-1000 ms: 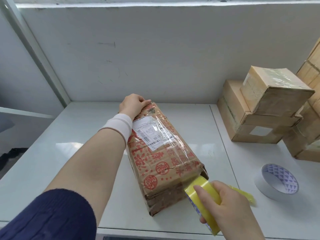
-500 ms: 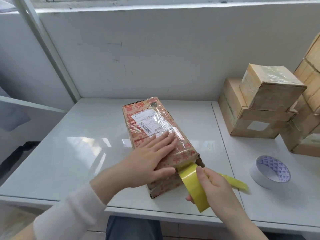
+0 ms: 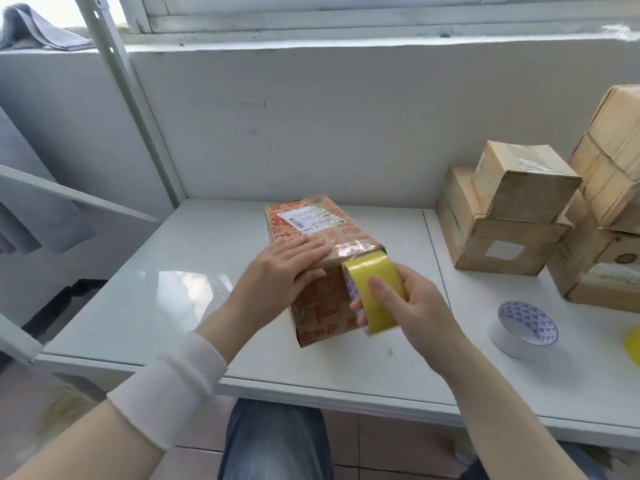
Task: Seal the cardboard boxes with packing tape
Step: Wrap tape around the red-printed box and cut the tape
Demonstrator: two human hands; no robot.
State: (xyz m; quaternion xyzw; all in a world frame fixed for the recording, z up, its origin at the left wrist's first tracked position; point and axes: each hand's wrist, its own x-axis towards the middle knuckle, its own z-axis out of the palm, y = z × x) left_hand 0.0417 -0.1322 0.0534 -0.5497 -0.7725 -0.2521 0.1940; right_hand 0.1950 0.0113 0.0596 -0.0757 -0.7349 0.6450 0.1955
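A brown cardboard box (image 3: 313, 221) with red printing and a white shipping label lies on the white table (image 3: 180, 292), its top covered with clear tape. My left hand (image 3: 284, 271) presses flat on the near end of the box top, fingers spread toward the right. My right hand (image 3: 412, 306) grips a yellow tape roll (image 3: 375, 292) held against the box's near right corner, with the thumb on the roll's outer face.
A white tape roll (image 3: 524, 329) with a patterned core lies on the table to the right. Stacked taped cardboard boxes (image 3: 512, 216) fill the far right against the grey wall. A yellow scrap (image 3: 633, 341) shows at the right edge. My knees are below the table's front edge.
The view has pulled back and up. My left hand slid nearer the box's front edge. My right hand brought the yellow roll up against the box's near corner.
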